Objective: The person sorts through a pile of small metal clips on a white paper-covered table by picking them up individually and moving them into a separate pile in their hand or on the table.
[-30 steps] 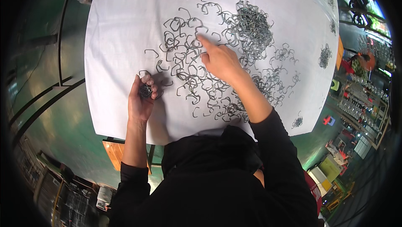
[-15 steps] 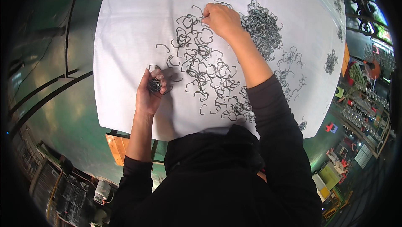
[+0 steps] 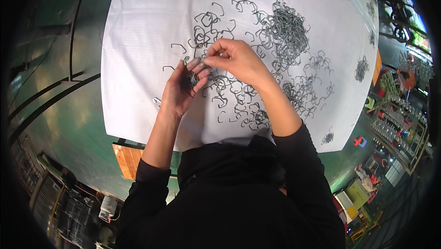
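My left hand (image 3: pixel 180 90) is palm up with its fingers curled around a small bunch of bent wire hooks (image 3: pixel 192 80). Just beside its fingertips, my right hand (image 3: pixel 236 60) is closed in a pinch, thumb against fingers; whatever sits in that pinch is too small to make out. Many loose dark wire hooks (image 3: pixel 243 83) lie scattered under and around both hands on the white sheet (image 3: pixel 142 23). Beyond my right hand rises a dense heap of the same hooks (image 3: pixel 288 27).
Small clusters of hooks (image 3: pixel 362 68) lie toward the sheet's right edge, another (image 3: pixel 327 137) near its front right corner. A wooden board (image 3: pixel 128 159) shows below the front left edge. At the right stand racks of shiny items (image 3: pixel 390 129) over a green floor.
My right hand has come back from the far hooks toward me and left, up to my left hand. My left hand has moved right and slightly away from me, still holding its bunch.
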{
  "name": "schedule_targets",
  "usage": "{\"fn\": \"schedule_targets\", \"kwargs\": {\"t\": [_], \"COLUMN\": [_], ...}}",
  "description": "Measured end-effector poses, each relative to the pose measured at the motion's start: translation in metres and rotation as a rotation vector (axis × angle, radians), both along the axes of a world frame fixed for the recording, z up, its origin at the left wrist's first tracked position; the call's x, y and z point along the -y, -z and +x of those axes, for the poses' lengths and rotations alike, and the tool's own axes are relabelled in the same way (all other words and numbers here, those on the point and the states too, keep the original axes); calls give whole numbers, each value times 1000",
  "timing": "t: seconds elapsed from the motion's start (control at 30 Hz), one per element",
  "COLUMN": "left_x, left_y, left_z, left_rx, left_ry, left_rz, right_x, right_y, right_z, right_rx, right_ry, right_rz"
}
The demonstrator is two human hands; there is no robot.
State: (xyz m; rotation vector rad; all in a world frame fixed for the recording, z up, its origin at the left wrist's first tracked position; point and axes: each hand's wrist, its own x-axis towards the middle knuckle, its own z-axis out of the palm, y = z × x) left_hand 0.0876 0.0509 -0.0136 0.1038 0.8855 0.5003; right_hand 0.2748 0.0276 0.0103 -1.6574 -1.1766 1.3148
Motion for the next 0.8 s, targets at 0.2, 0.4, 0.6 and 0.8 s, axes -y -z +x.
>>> {"fn": "schedule_targets", "kwargs": {"t": [0.2,0.4,0.6,0.8], "left_x": [-2,0,5,3], "left_y": [3,11,18,6], "left_z": [-10,-23,-24,-24], "left_rx": [178,221,299,240], "left_ry": [-109,-172,-138,-68], "left_rz": [-105,-278,-308,-225], "right_x": [-20,-26,4,-4], "right_y": [19,18,18,18], "right_z": [27,33,21,25], "right_rx": [594,865,845,706], "right_ry": [353,136,77,182], "right_rz": [-116,-140,-34,-1]}}
